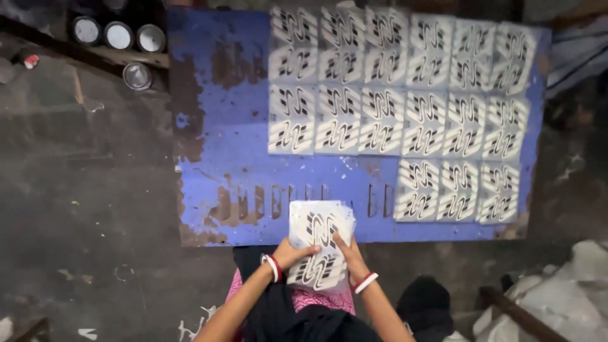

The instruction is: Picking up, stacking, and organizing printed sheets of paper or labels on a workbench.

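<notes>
She looks to be partway through laying out printed sheets: the blue board (240,145) on the floor carries three rows of white patterned sheets (405,114), the bottom row filled only at its right end. A stack of the same sheets (320,244) sits over her lap at the board's near edge, left hand (292,254) gripping its left side, right hand (349,258) pinching the top sheet. Next, I'd judge, comes peeling one off cleanly and squaring it beside the last.
</notes>
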